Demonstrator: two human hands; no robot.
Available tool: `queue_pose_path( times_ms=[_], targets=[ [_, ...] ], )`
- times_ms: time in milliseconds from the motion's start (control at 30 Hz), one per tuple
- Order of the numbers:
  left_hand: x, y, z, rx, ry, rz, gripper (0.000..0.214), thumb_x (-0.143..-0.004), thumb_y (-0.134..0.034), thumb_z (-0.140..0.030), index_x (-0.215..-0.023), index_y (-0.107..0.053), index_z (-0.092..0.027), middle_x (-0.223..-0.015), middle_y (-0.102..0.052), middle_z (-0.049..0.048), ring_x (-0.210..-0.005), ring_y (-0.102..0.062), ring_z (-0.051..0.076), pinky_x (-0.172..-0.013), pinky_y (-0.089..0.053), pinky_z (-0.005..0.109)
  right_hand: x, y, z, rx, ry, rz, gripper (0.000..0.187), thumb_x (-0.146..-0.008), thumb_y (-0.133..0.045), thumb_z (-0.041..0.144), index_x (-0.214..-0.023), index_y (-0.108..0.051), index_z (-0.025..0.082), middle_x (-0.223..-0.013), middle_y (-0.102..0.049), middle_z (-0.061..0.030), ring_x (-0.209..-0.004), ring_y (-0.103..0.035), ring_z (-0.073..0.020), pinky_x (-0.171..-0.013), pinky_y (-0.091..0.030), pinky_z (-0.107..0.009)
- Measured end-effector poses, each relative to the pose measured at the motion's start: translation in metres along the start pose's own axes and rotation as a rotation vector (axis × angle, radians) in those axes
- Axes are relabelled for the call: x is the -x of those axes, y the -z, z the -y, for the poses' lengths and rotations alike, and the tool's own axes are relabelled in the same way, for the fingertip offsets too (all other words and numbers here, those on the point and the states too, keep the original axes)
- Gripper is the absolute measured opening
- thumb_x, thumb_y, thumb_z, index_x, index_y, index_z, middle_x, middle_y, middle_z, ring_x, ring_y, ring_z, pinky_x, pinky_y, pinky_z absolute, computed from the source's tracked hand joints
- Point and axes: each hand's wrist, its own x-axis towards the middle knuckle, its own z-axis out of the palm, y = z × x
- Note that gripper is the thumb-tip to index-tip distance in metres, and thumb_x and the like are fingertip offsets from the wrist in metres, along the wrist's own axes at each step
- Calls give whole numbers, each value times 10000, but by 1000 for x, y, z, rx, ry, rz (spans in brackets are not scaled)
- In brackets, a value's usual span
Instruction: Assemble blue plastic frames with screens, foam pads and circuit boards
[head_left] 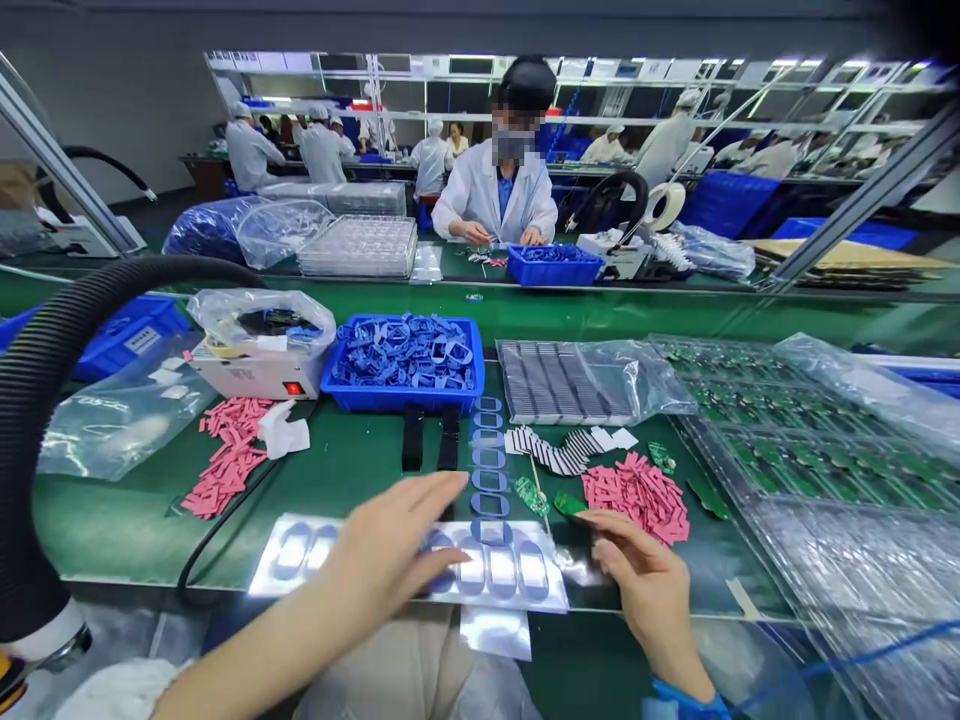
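My left hand [397,540] is held over a silver sheet of oval stickers [532,575], fingers stretched out and thumb apart, with nothing visible in it. Part of the sheet is hidden beneath the hand and forearm. My right hand [645,580] is at the sheet's right, thumb apart from the extended fingers. Its fingertips reach the edge of a small green circuit board [570,503]; whether they touch it is unclear. Another green circuit board [531,496] lies just left of that one. A column of blue oval frames [490,480] runs away from the sheet.
Pink strips [634,495] lie in a pile beside white pads [559,452]; more pink strips [229,455] lie left. Behind are a blue bin [405,398] of blue plastic parts and a white box [255,378]. Trays of boards [787,430] stand right. A black hose [37,420] arches left. A co-worker [499,195] sits opposite.
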Motion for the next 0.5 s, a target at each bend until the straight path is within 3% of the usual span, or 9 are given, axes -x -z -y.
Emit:
queue_pose_path(
  times_ms=[133, 267, 367, 500],
  targets=[
    [-43, 31, 25, -379, 63, -33, 408, -910, -477, -429, -1221, -576, -184, -1061, -702, 94, -910, -681, 245, -683, -556, 321, -2, -1, -19, -67, -84, -96, 209, -796, -650, 383, -855, -735, 202, -651, -702, -48, -358, -466, -82, -340, -405, -212],
    [-98, 48, 63, -467, 50, -85, 297, -946, -404, -292, -1094, -637, -183, -1049, -652, 112, -1006, -607, 270, -746, -502, 347, -3, -4, -13, -69, -157, -63, 184, -683, -741, 341, -796, -749, 196, -685, -711, -58, -409, -508, -101, -362, -432, -222],
    [-135, 52, 92, -486, -2, -55, 243, -926, -426, -180, -993, -658, -164, -1078, -626, 129, -1061, -558, 271, -796, -481, 377, -4, -6, -10, -71, -178, -63, 190, -669, -737, 343, -792, -748, 198, -713, -720, -62, -421, -519, -104, -374, -449, -225],
    [-161, 52, 112, -448, -74, 35, 179, -887, -574, -271, -1012, -625, -154, -1105, -632, 74, -1010, -597, 230, -858, -491, 447, -4, -7, -9, -70, -196, -49, 196, -666, -742, 329, -800, -749, 186, -728, -723, -75, -478, -564, -126, -399, -469, -228]
  ],
)
